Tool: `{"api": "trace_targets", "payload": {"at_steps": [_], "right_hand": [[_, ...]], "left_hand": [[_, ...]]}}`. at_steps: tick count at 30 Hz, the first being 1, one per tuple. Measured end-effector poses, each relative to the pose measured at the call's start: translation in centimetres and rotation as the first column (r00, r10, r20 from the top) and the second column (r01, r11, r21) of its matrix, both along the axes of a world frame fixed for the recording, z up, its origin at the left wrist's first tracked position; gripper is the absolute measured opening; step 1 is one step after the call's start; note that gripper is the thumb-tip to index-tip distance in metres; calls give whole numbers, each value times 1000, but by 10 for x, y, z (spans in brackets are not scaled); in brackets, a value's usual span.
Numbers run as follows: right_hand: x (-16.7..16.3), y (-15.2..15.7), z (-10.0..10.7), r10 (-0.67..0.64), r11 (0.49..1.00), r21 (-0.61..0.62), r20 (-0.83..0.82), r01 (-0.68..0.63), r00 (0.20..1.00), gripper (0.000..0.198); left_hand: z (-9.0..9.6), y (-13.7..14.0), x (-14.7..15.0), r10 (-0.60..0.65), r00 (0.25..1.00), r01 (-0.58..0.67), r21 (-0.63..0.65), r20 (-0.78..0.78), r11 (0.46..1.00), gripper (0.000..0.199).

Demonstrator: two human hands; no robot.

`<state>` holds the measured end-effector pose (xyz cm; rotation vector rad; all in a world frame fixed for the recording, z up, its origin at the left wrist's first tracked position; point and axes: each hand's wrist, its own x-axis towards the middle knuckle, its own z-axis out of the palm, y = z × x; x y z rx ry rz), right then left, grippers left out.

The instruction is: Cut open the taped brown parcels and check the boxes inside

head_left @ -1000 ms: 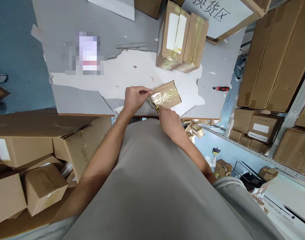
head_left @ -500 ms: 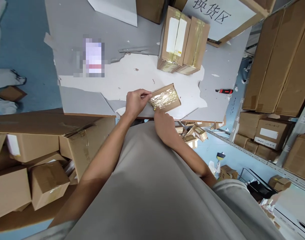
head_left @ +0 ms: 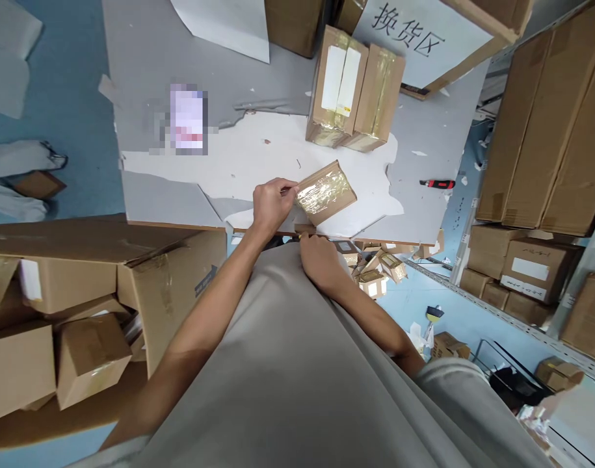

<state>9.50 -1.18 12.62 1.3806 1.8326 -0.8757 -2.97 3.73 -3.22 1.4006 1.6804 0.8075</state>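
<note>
A small flat cardboard box [head_left: 327, 192] wrapped in shiny clear tape lies tilted on the table near its front edge. My left hand [head_left: 274, 205] pinches the box's left corner between thumb and fingers. Closer to my body, my right hand [head_left: 322, 261] is closed, its fingertips at a narrow brown cardboard flap [head_left: 305, 229] beside the box's lower left end. The fingers of that hand are partly hidden, and whether the flap is still joined to the box I cannot make out.
Two taped cartons [head_left: 353, 91] stand behind the box, by a sign with Chinese writing [head_left: 409, 36]. A red and black utility knife [head_left: 438, 184] lies at the right. A blurred item [head_left: 187, 118] is at left. A large open carton [head_left: 170, 279] holds boxes; shelves [head_left: 526, 143] stand right.
My right hand has drawn back from the box toward my body, and the brown flap now shows at its fingertips. My left hand keeps its pinch on the corner.
</note>
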Motion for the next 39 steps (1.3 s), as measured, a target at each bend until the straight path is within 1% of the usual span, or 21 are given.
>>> {"api": "trace_targets", "payload": {"at_steps": [3, 5, 6, 7, 8, 10, 11, 12, 14, 16, 17, 20, 24, 26, 30, 32, 33, 35, 36, 37, 39], "right_hand": [[15, -1, 7, -33, 999, 13, -33, 33, 999, 49], [33, 0, 10, -76, 992, 88, -151, 90, 986, 49], [44, 2, 9, -111, 978, 151, -222, 146, 969, 50], [56, 6, 5, -153, 947, 230, -284, 222, 946, 51], [68, 10, 0, -199, 898, 316, -331, 307, 922, 53], [93, 22, -19, -295, 759, 478, -354, 442, 888, 57], [103, 29, -31, -335, 711, 524, -334, 469, 881, 59], [111, 35, -43, -368, 695, 538, -304, 477, 879, 59], [121, 43, -65, -404, 714, 516, -249, 473, 880, 58], [122, 44, -81, -407, 738, 485, -233, 469, 883, 57], [121, 42, -86, -407, 740, 477, -242, 473, 881, 56], [112, 30, -93, -444, 708, 479, -271, 519, 854, 55], [102, 19, -94, -524, 662, 466, -272, 587, 807, 55], [98, 19, -94, -536, 651, 449, -298, 612, 790, 54], [88, 20, -92, -532, 644, 402, -377, 651, 759, 49], [85, 18, -90, -527, 650, 369, -411, 664, 744, 48], [85, 17, -88, -534, 652, 346, -420, 674, 733, 49], [86, 14, -84, -573, 651, 292, -417, 701, 706, 53], [88, 13, -82, -595, 647, 265, -412, 715, 690, 56], [91, 12, -80, -611, 643, 242, -409, 726, 678, 59], [96, 11, -75, -614, 650, 221, -411, 727, 674, 62]], "left_hand": [[-1, 3, 4, -13, 999, 11, 34, 40, 999, 16], [-4, 1, 2, -5, 996, 0, 57, 90, 998, 23], [-5, -1, 0, 3, 993, -11, 66, 118, 998, 27], [-7, -5, -3, 7, 990, -18, 73, 142, 997, 31], [-8, -9, -7, 2, 988, -15, 80, 155, 997, 34], [-11, -17, -11, -52, 991, 42, 87, 125, 995, 47], [-12, -20, -12, -101, 992, 94, 81, 81, 992, 59], [-13, -22, -10, -155, 987, 154, 64, 27, 986, 71], [-14, -22, -5, -241, 967, 242, 1, -80, 970, 83], [-13, -17, 3, -266, 952, 260, -59, -150, 964, 83], [-13, -14, 5, -258, 951, 249, -72, -171, 966, 82], [-10, 0, 3, -250, 952, 244, -56, -174, 968, 75], [-9, 16, -18, -330, 940, 324, -74, -84, 943, 55], [-11, 22, -25, -293, 956, 290, -88, -21, 953, 51], [-14, 29, -27, -119, 988, 129, -96, 102, 987, 53], [-9, 29, -24, -68, 995, 75, -81, 77, 994, 54], [-5, 28, -22, -70, 997, 72, -57, 39, 996, 54], [7, 24, -17, -129, 989, 131, 19, -76, 991, 53], [13, 21, -12, -184, 972, 194, 57, -143, 979, 53], [19, 18, -7, -252, 945, 274, 84, -208, 958, 53], [28, 14, 4, -393, 868, 437, 93, -303, 895, 54]]}}
